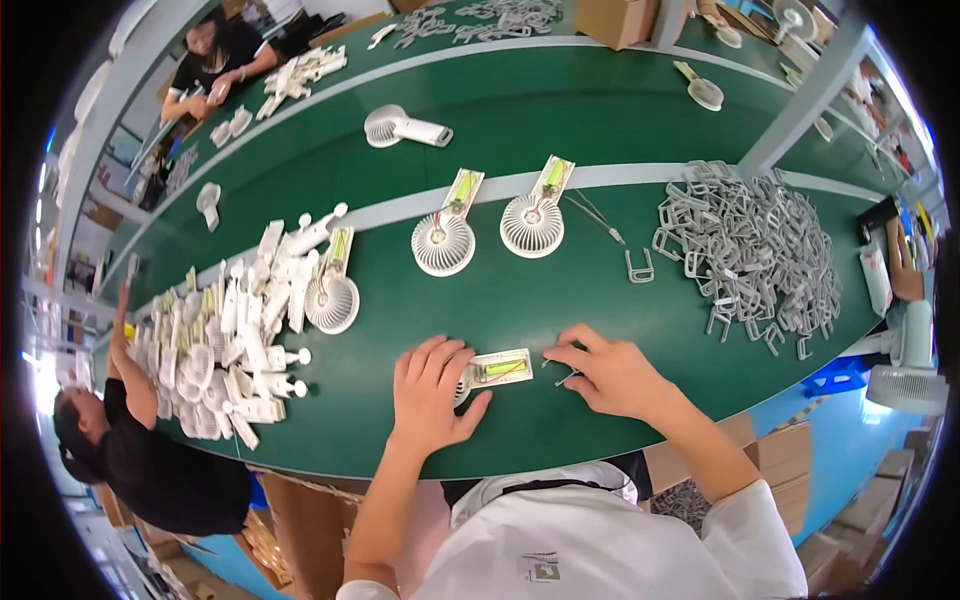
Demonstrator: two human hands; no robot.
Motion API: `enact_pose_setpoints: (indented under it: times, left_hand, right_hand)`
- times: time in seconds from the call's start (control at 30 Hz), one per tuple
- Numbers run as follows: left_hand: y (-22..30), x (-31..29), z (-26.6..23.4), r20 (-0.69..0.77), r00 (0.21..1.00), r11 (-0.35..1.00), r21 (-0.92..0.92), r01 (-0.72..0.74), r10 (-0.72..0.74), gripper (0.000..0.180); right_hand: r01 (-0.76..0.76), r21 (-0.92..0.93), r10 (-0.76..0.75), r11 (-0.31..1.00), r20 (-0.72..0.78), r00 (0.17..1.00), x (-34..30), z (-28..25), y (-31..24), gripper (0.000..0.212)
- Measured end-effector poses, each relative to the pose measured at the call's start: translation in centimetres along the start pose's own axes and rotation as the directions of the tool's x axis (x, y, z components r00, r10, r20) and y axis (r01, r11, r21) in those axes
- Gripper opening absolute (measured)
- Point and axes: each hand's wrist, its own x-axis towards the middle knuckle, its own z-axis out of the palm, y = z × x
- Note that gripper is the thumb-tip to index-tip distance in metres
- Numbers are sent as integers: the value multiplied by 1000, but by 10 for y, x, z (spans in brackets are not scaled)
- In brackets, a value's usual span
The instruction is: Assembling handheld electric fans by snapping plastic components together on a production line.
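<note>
An opened white handheld fan lies in front of me on the green table, its handle exposing a yellow-green battery and thin wires. My left hand rests over its round head and holds it, covering most of the grille. Just right of the handle's end, my right hand pinches a small grey piece. It looks like a U-shaped bracket, mostly hidden by the fingers. A single grey bracket lies farther up, below a thin two-pronged tool.
A heap of grey brackets is at right. White fan parts pile up at left. Three opened fans, one at centre, stand beyond my hands. A metal rail crosses behind them. Co-workers sit at left and far left.
</note>
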Motion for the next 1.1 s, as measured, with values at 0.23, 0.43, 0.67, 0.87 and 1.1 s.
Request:
enact_pose_setpoints:
  times: [0.23, 0.43, 0.67, 0.87, 1.1]
  left_hand:
    - [9, -1, 18, -94, 995, 999, -27, -39, 37, 46]
    - [14, 3, 23, -126, 992, 1000, -30, 0, -4, 47]
    - [12, 6, 20, -100, 993, 998, -41, 54, -58, 49]
    - [-66, 24, -12, -518, 809, 913, 120, 389, -276, 55]
    - [-83, 60, 26, -358, 843, 860, 168, 482, -402, 47]
  right_hand:
    - [-154, 286, 169, 946, -28, 985, -13, -2, -15, 50]
    - [-114, 184, 143, 976, -157, 977, -12, 25, -13, 50]
    - [-11, 104, 15, 995, -41, 999, 13, 15, -19, 53]
    - [-267, 306, 349, 914, -259, 900, -12, -2, -7, 50]
    - [-213, 266, 273, 940, -215, 938, -36, 13, -3, 32]
